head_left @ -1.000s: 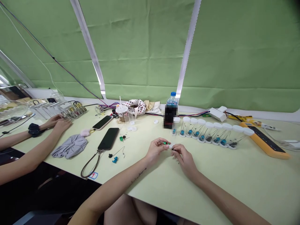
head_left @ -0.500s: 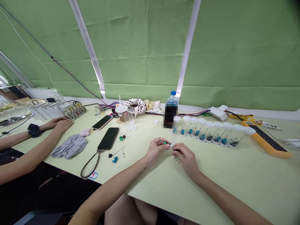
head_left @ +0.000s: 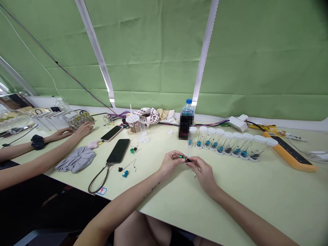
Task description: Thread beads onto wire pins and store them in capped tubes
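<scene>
A small green piece point(head_left: 180, 156) is staying off the counter point(head_left: 179, 198), with the left hand's point(head_left: 169, 164) fingers pinching it, nearly closed. Just beside it, the fingers of the right hand point(head_left: 205, 171) are gripping a black piece point(head_left: 188, 160), also nearly closed, while a thin metal rod point(head_left: 191, 172) is jutting out below them. To the left, a blue piece point(head_left: 125, 174) is lying near a black phone point(head_left: 118, 151). To the right, 9 white-capped containers point(head_left: 229, 136) are standing in a row, some holding blue pieces, near a yellow power strip point(head_left: 289, 150). Behind, a blue-capped bottle point(head_left: 188, 111) is standing. At far left, a co-worker's 2 hands point(head_left: 85, 128) are appearing beside clear packages point(head_left: 77, 121).
</scene>
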Available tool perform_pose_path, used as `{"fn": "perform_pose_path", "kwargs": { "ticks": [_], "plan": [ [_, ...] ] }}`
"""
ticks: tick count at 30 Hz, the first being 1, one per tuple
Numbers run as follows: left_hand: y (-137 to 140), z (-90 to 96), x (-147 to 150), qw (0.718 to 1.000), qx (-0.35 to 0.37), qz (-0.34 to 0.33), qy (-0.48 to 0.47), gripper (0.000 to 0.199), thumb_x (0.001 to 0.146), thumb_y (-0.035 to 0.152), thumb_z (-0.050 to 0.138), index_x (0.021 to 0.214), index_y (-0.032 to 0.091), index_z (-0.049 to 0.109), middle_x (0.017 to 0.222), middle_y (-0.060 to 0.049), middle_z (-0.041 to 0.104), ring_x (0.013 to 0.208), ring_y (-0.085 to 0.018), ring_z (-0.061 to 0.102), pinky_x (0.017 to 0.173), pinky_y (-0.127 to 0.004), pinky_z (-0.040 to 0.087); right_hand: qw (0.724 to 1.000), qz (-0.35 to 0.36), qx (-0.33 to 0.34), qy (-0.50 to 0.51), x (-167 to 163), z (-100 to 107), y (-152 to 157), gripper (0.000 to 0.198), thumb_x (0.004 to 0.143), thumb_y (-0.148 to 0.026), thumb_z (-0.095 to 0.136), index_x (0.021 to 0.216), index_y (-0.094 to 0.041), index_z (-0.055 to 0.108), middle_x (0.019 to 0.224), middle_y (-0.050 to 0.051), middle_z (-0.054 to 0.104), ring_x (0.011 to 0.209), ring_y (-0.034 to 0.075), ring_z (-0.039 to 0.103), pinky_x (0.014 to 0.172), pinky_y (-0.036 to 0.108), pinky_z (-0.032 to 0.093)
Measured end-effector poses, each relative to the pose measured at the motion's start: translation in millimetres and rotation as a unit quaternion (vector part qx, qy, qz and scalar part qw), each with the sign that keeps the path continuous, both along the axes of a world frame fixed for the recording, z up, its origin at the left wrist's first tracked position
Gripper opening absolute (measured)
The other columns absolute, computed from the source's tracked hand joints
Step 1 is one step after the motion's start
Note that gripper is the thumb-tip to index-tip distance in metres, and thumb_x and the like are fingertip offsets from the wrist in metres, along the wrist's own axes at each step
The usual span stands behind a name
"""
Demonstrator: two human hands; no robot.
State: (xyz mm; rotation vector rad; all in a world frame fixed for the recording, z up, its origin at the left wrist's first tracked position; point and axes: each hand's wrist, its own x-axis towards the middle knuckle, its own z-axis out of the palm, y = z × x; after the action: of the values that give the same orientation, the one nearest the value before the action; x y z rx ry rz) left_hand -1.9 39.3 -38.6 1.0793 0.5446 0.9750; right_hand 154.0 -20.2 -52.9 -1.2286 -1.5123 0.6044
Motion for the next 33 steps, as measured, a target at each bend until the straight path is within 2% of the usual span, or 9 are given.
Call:
{"fn": "perform_pose_path", "kwargs": {
  "ticks": [7, 11, 22, 33],
  "plan": [
    [-1.5, 1.0, 0.6, 1.0, -0.003, -0.01, -0.001, 0.026, 0.063, 0.022, 0.076, 0.085, 0.013, 0.063, 0.084, -0.008, 0.068, 0.077, -0.017, 0.062, 0.079, -0.033, 0.045, 1.0, 0.006, 0.006, -0.014, -1.6, 2.2, 0.3, 0.022, 0.087, -0.04, 0.05, 0.095, -0.021, 0.055, 0.089, 0.006, 0.064, 0.081, 0.02, 0.062, 0.072, 0.034, 0.052],
    [-3.3, 2.5, 1.3, 1.0, -0.003, -0.004, 0.001, 0.03, 0.059, 0.024, 0.078, 0.083, 0.012, 0.064, 0.082, -0.008, 0.068, 0.077, -0.017, 0.062, 0.078, -0.033, 0.044, 1.0, -0.002, 0.007, -0.021, -1.5, 2.9, 0.3, 0.02, 0.086, -0.039, 0.051, 0.093, -0.021, 0.056, 0.084, 0.004, 0.061, 0.075, 0.018, 0.06, 0.066, 0.031, 0.05],
    [-0.4, -2.1, 0.4, 0.999, -0.042, -0.017, -0.015, 0.032, 0.06, 0.024, 0.079, 0.086, 0.013, 0.064, 0.077, -0.006, 0.067, 0.07, -0.014, 0.061, 0.073, -0.029, 0.044, 0.993, 0.001, 0.108, -0.054, 0.2, 2.9, 1.6, 0.012, 0.087, -0.031, 0.053, 0.092, -0.022, 0.058, 0.093, 0.006, 0.056, 0.082, 0.019, 0.057, 0.067, 0.032, 0.05],
    [-0.1, -4.4, 1.1, 0.999, -0.035, -0.022, -0.004, 0.031, 0.062, 0.023, 0.077, 0.086, 0.012, 0.063, 0.076, -0.007, 0.068, 0.069, -0.014, 0.062, 0.073, -0.03, 0.046, 0.991, -0.009, 0.111, -0.079, 0.9, 0.9, 2.3, 0.013, 0.086, -0.033, 0.054, 0.09, -0.021, 0.056, 0.09, 0.005, 0.057, 0.074, 0.018, 0.057, 0.066, 0.032, 0.05]
  ]
}}
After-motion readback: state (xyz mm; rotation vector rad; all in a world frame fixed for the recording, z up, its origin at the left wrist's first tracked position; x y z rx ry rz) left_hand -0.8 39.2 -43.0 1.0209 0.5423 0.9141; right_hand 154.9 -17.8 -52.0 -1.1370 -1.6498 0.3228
